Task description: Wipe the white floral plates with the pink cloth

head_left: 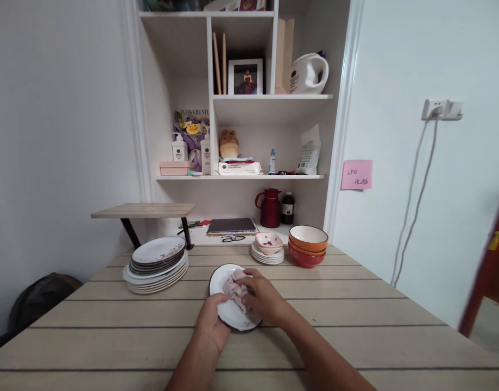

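A white plate with a dark rim [221, 278] lies on the wooden table [355, 315] in front of me. My left hand [212, 323] grips the plate's near-left edge, fingers curled over the rim. My right hand [265, 297] is closed on a crumpled pinkish cloth [236, 288] and presses it onto the plate's face.
A stack of several plates [156, 264] stands at the left. Small white dishes [267, 251] and stacked orange bowls [308, 245] sit behind. Shelves [269, 98] with bottles, a red jug and a kettle fill the back wall. A small wooden riser [145, 210] stands back left.
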`<act>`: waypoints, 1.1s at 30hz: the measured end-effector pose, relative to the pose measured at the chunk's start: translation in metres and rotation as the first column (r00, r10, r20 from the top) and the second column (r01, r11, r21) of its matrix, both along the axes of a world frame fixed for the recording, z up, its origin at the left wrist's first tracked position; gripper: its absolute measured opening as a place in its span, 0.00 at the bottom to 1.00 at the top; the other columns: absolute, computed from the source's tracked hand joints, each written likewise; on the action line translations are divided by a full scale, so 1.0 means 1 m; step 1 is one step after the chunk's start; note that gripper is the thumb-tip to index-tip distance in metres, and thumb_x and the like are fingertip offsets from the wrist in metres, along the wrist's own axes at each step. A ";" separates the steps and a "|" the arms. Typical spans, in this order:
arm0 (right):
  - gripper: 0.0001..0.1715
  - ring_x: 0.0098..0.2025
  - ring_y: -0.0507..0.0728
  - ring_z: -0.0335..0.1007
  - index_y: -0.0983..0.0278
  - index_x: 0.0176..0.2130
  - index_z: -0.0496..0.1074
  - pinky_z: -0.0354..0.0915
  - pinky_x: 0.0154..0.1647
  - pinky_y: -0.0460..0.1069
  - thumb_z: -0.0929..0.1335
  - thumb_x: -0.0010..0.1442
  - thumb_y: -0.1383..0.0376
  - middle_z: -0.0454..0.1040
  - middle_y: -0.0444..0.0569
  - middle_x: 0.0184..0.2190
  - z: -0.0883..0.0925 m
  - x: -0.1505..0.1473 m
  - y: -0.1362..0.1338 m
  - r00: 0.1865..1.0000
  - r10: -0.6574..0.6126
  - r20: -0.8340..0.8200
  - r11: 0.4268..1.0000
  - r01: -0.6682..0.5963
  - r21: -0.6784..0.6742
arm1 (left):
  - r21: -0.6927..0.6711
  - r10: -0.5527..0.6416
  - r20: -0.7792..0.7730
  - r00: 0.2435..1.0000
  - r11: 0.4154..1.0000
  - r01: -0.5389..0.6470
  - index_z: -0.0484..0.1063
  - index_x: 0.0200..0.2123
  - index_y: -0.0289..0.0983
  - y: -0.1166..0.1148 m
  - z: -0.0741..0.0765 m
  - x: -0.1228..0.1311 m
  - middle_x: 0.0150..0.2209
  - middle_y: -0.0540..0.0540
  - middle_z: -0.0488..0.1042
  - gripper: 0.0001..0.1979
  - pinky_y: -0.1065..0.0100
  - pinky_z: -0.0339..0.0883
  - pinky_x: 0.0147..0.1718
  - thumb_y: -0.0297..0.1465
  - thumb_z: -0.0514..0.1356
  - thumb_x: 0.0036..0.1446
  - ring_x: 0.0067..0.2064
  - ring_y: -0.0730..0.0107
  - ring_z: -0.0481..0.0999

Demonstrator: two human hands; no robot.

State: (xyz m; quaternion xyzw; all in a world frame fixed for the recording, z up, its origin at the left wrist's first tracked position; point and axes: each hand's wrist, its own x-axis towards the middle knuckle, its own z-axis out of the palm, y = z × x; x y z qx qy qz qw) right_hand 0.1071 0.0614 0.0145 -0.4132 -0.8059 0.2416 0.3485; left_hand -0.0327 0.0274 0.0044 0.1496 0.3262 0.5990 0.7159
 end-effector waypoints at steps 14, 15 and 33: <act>0.30 0.58 0.60 0.62 0.59 0.48 0.75 0.57 0.59 0.52 0.65 0.45 0.76 0.66 0.51 0.56 -0.008 -0.001 0.004 1.000 -0.009 0.004 0.995 0.009 0.095 | 0.027 -0.025 -0.023 0.999 0.999 0.025 0.71 0.46 0.28 0.007 -0.008 -0.004 0.31 0.38 0.81 0.25 0.54 0.70 0.45 0.19 0.57 0.40 0.37 0.52 0.81; 0.30 0.59 0.60 0.60 0.60 0.48 0.75 0.56 0.60 0.52 0.65 0.46 0.76 0.65 0.52 0.58 -0.009 -0.002 0.005 1.000 -0.018 -0.003 0.995 0.018 0.097 | 0.035 -0.033 -0.026 0.999 0.999 0.034 0.71 0.46 0.28 0.007 -0.007 -0.005 0.31 0.38 0.81 0.25 0.54 0.70 0.45 0.19 0.57 0.40 0.37 0.52 0.81; 0.30 0.56 0.59 0.64 0.59 0.53 0.71 0.59 0.56 0.50 0.64 0.52 0.75 0.62 0.49 0.60 -0.006 0.008 0.017 0.967 -0.195 0.166 0.974 0.171 0.150 | 0.003 -0.027 -0.079 0.997 1.000 0.027 0.65 0.55 0.24 0.010 -0.007 -0.006 0.32 0.36 0.81 0.34 0.52 0.67 0.49 0.19 0.56 0.39 0.42 0.51 0.80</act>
